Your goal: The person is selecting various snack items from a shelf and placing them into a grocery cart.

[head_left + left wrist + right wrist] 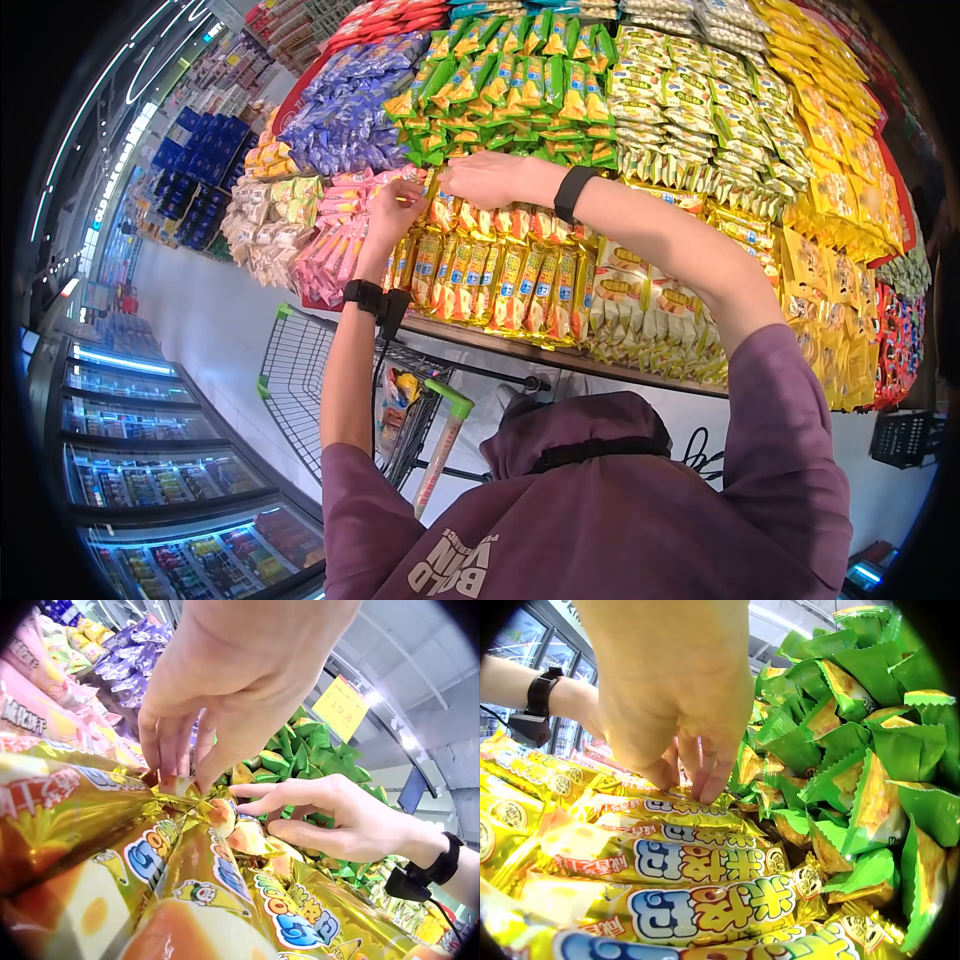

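Observation:
Gold snack packets lie side by side in rows on the display. At the row's left end, my left hand reaches down and pinches the crumpled end of a gold packet between thumb and fingers. Just to its right is my right hand, its fingers lightly bent and the tips touching the packet ends. Whether those tips grip a packet is partly hidden. Green packets are heaped right behind the gold ones.
Pink packets and purple packets lie to the left, white-green packets and yellow packets to the right. A wire shopping cart stands below the display's front edge. Glass-topped freezers line the lower left.

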A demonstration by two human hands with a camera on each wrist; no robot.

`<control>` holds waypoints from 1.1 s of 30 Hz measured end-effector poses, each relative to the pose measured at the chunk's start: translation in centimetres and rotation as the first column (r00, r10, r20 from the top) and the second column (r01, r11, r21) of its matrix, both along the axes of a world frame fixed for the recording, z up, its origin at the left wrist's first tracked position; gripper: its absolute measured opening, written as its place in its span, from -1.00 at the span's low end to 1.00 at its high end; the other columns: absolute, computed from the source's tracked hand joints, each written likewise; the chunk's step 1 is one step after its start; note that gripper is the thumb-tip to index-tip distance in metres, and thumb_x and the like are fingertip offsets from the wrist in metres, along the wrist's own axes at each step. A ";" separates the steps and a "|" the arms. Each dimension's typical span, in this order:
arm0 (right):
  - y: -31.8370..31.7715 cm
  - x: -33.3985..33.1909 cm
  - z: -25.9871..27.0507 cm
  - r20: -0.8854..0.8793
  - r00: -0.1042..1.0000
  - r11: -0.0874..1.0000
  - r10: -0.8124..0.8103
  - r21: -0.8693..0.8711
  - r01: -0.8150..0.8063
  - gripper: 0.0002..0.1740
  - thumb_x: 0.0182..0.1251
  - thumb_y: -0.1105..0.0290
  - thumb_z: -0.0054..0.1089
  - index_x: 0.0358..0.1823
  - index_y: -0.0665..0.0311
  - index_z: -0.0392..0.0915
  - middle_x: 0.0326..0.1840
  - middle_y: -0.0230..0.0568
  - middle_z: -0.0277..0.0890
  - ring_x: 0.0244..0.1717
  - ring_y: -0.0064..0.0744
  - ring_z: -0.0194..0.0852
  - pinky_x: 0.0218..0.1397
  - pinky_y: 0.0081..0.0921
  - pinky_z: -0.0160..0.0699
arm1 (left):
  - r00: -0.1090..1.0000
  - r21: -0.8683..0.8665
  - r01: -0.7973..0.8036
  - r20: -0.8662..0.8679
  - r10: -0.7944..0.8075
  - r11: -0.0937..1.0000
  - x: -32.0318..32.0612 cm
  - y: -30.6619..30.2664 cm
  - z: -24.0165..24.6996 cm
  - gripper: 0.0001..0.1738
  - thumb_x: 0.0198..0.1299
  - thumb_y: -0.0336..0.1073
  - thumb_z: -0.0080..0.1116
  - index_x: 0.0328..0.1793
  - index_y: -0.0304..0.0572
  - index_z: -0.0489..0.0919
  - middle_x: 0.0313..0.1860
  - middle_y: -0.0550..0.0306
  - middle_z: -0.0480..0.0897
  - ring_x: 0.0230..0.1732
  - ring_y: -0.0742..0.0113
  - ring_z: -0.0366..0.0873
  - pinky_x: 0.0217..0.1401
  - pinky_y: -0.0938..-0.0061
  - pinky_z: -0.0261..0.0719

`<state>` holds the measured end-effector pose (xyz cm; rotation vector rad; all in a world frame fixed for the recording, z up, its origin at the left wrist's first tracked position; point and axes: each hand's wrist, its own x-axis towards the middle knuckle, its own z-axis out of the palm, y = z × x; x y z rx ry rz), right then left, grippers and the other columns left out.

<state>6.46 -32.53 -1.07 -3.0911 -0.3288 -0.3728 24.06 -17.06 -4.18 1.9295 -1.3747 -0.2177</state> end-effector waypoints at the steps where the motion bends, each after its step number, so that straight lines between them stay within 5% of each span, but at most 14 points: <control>1: 0.0 0.1 -0.1 0.005 1.000 1.000 -0.002 0.004 0.002 -0.88 0.06 0.57 0.19 -0.36 0.44 0.64 -0.29 0.09 0.65 -0.18 0.06 0.67 -0.21 -0.10 0.66 | 1.000 -0.021 -0.001 0.007 0.002 1.000 0.1 0.0 -0.2 -0.64 0.08 -0.38 0.42 0.02 -0.29 0.66 -0.27 0.17 0.71 -0.24 0.44 0.66 -0.16 0.53 0.64; 5: 0.6 -0.1 0.5 -0.028 0.999 0.999 -0.033 0.008 0.033 -0.87 0.07 0.55 0.22 -0.33 0.44 0.64 -0.28 0.09 0.66 -0.17 0.06 0.67 -0.19 -0.11 0.66 | 0.994 0.032 -0.108 0.016 0.108 0.994 -1.7 0.3 1.2 -0.64 0.06 -0.37 0.44 -0.01 -0.32 0.67 -0.25 0.12 0.74 -0.26 0.39 0.70 -0.17 0.51 0.66; 8: 0.8 -0.1 0.8 -0.046 0.998 0.999 -0.046 -0.001 0.046 -0.84 0.08 0.53 0.25 -0.29 0.43 0.63 -0.27 0.09 0.66 -0.16 0.06 0.67 -0.16 -0.11 0.66 | 0.983 0.020 -0.048 0.180 0.043 0.999 -1.6 0.5 0.4 -0.64 0.06 -0.36 0.45 -0.01 -0.34 0.69 -0.21 0.03 0.76 -0.28 0.34 0.73 -0.19 0.49 0.68; 11: 1.1 -0.3 1.2 -0.048 0.997 0.998 -0.057 0.022 0.058 -0.83 0.09 0.51 0.27 -0.28 0.43 0.63 -0.26 0.09 0.66 -0.15 0.05 0.68 -0.12 -0.11 0.66 | 0.991 -0.056 -0.037 0.125 0.044 0.998 -0.9 0.6 -0.7 -0.63 -0.03 -0.34 0.49 -0.06 -0.30 0.73 -0.34 -0.01 0.76 -0.39 0.31 0.70 -0.27 0.44 0.65; 14: 1.7 -1.0 2.6 -0.160 0.984 0.997 -0.083 -0.007 0.083 -0.83 0.16 0.59 0.07 -0.21 0.44 0.53 -0.21 0.09 0.61 -0.06 0.06 0.60 -0.10 -0.09 0.64 | 0.987 -0.056 -0.034 0.156 0.043 0.998 -1.5 0.8 -0.6 -0.67 0.07 -0.30 0.42 -0.08 -0.37 0.72 -0.41 -0.08 0.73 -0.42 0.19 0.69 -0.30 0.36 0.62; 17: 1.2 -0.5 1.8 -0.168 0.984 0.998 -0.056 -0.004 0.056 -0.83 0.15 0.60 0.08 -0.21 0.47 0.51 -0.25 0.14 0.61 -0.12 0.10 0.62 -0.13 -0.09 0.64 | 0.972 0.054 -0.049 0.234 0.035 0.997 -2.5 1.2 0.5 -0.67 0.16 -0.25 0.32 -0.07 -0.39 0.70 -0.45 -0.20 0.68 -0.41 0.03 0.68 -0.31 0.27 0.58; 26: 1.9 -5.3 5.2 -0.187 0.982 0.996 -0.017 0.087 0.034 -0.84 0.14 0.60 0.14 -0.23 0.48 0.49 -0.32 0.13 0.59 -0.21 0.17 0.62 -0.20 -0.05 0.61 | 0.979 0.071 -0.046 0.200 0.031 0.996 -4.9 2.3 2.0 -0.56 0.29 -0.11 0.19 0.06 -0.39 0.64 -0.39 -0.31 0.67 -0.28 -0.15 0.69 -0.20 0.13 0.57; 33: 2.2 -11.9 6.6 -0.251 0.966 0.982 -0.053 0.165 0.096 -0.67 0.05 0.67 0.10 -0.09 0.46 0.46 -0.02 0.12 0.55 0.06 0.11 0.54 0.02 -0.10 0.61 | 0.988 0.099 -0.024 0.152 0.009 0.995 -5.2 3.4 2.0 -0.46 0.32 -0.02 0.17 0.19 -0.36 0.59 -0.12 -0.37 0.69 0.00 -0.24 0.66 0.06 0.11 0.58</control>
